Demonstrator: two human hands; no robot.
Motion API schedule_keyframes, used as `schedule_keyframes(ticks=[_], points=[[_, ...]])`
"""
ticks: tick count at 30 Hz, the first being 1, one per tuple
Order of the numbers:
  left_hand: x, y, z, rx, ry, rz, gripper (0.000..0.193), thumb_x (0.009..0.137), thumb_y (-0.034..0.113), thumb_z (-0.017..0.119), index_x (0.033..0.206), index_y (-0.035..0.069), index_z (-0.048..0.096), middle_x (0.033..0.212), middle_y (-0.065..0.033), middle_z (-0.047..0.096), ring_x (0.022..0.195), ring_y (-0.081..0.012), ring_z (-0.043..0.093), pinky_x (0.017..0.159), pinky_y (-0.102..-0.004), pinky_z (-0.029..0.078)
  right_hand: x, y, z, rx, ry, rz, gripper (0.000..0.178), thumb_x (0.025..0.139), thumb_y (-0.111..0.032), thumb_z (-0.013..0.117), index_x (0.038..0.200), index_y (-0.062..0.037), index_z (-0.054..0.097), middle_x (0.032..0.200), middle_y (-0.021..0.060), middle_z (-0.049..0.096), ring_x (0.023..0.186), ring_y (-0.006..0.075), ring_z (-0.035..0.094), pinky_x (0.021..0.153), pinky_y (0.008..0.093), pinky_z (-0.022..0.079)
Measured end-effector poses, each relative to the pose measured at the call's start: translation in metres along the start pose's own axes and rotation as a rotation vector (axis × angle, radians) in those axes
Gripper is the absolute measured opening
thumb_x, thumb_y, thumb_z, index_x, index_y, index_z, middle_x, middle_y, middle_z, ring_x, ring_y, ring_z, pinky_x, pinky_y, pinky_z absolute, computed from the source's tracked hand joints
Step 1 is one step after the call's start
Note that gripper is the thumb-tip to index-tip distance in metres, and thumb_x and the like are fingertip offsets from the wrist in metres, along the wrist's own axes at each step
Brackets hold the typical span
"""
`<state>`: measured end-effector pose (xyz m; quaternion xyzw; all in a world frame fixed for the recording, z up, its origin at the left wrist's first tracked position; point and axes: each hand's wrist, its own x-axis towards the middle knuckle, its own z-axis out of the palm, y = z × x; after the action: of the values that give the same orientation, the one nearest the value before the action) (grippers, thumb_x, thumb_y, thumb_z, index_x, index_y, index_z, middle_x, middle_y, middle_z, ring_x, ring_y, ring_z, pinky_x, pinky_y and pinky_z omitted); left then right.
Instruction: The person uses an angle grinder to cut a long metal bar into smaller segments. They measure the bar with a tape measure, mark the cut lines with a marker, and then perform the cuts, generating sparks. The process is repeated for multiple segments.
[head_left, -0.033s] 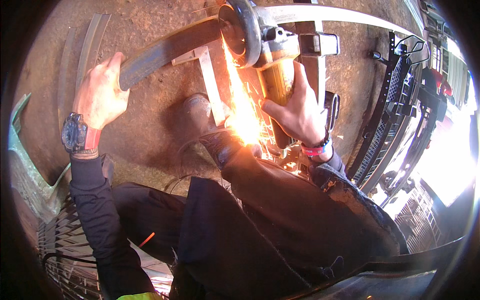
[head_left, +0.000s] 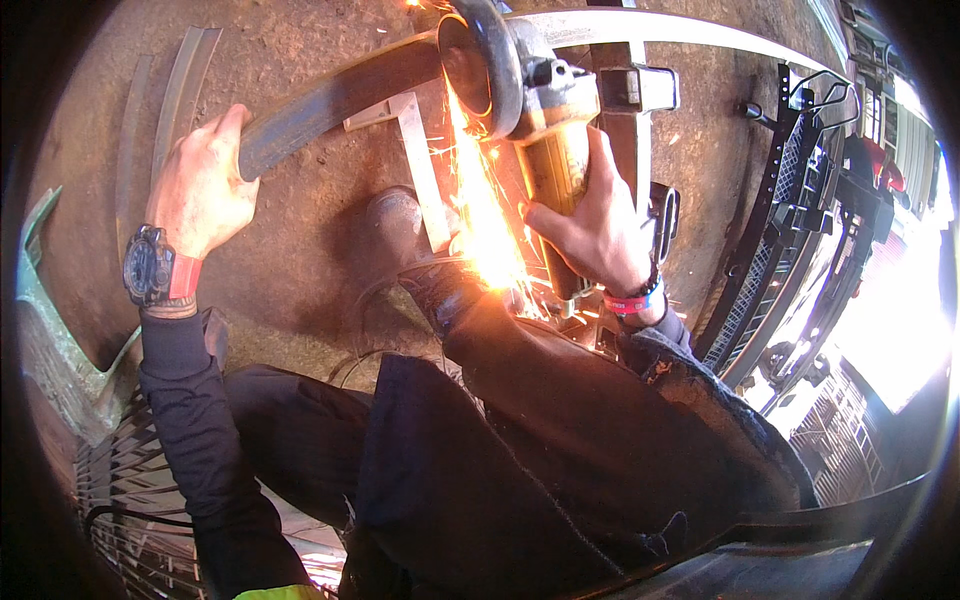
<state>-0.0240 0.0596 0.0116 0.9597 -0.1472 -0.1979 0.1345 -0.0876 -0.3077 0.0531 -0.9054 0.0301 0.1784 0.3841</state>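
Observation:
My right hand (head_left: 600,230) is wrapped round the yellow body of an angle grinder (head_left: 560,150), just above my bent leg. The grinder's disc (head_left: 462,65), under a dark round guard, meets a flat steel bar (head_left: 335,105) near its far end. Bright sparks (head_left: 485,215) stream from the contact down toward my boot and shin. My left hand (head_left: 205,185), with a black watch at the wrist, grips the near left end of that bar. Its fingers curl over the edge, partly hidden. The disc's cutting edge is partly lost in glare.
A pale L-shaped square (head_left: 420,150) lies on the brown ground beside my boot (head_left: 398,220). Steel strips (head_left: 185,90) lie at the left, above a greenish metal piece (head_left: 80,385). A metal stand (head_left: 628,130) supports a long pale bar (head_left: 680,30). Black mesh racks (head_left: 760,240) stand right.
The spark stream has shifted slightly in shape, and an orange streak near my left forearm is gone. Both hands, the grinder and the bar look nearly unmoved.

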Motion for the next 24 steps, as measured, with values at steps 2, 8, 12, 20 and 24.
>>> schedule_keyframes(ticks=[2, 8, 12, 20, 24], points=[[-0.002, 0.003, -0.006, -0.008, -0.019, -0.028, 0.058, 0.074, 0.004, 0.076, 0.128, -0.005, 0.056, 0.117, -0.0269, 0.066, 0.109, -0.0441, 0.065, 0.092, -0.0461, 0.055, -0.004, 0.006, 0.001, 0.001, -0.009, -0.026, 0.077, 0.074, -0.018, 0.076, 0.136, 0.0028, 0.037, 0.099, 0.0290, 0.069, 0.094, 0.0454, 0.070, 0.080, 0.0478, 0.056], [-0.001, 0.001, 0.001, -0.017, 0.033, 0.010, 0.056, 0.074, 0.003, 0.077, 0.125, -0.004, 0.056, 0.116, -0.0260, 0.067, 0.108, -0.0438, 0.065, 0.092, -0.0462, 0.055, -0.009, 0.007, 0.003, 0.006, 0.002, -0.004, 0.075, 0.074, -0.018, 0.076, 0.135, 0.0030, 0.037, 0.101, 0.0303, 0.069, 0.096, 0.0471, 0.070, 0.081, 0.0480, 0.056], [-0.003, 0.001, -0.002, -0.006, 0.011, -0.007, 0.058, 0.074, 0.004, 0.077, 0.127, -0.004, 0.056, 0.116, -0.0271, 0.067, 0.108, -0.0440, 0.065, 0.092, -0.0466, 0.055, -0.001, 0.002, 0.003, 0.001, -0.002, 0.001, 0.076, 0.074, -0.018, 0.077, 0.135, 0.0027, 0.037, 0.100, 0.0300, 0.070, 0.095, 0.0472, 0.070, 0.081, 0.0482, 0.057], [0.006, 0.007, 0.004, -0.029, -0.001, -0.030, 0.055, 0.073, -0.001, 0.069, 0.126, -0.003, 0.056, 0.117, -0.0291, 0.066, 0.110, -0.0475, 0.063, 0.092, -0.0487, 0.054, 0.009, 0.001, 0.003, -0.029, 0.048, 0.002, 0.077, 0.074, -0.018, 0.077, 0.136, 0.0021, 0.036, 0.099, 0.0313, 0.069, 0.093, 0.0483, 0.070, 0.081, 0.0495, 0.057], [-0.004, 0.004, -0.003, -0.008, 0.033, -0.022, 0.055, 0.073, 0.001, 0.071, 0.126, -0.003, 0.056, 0.114, -0.0286, 0.067, 0.107, -0.0470, 0.064, 0.090, -0.0491, 0.054, 0.009, -0.001, 0.003, -0.038, 0.019, -0.020, 0.078, 0.074, -0.018, 0.077, 0.136, 0.0024, 0.036, 0.099, 0.0318, 0.069, 0.093, 0.0483, 0.069, 0.080, 0.0497, 0.057]])
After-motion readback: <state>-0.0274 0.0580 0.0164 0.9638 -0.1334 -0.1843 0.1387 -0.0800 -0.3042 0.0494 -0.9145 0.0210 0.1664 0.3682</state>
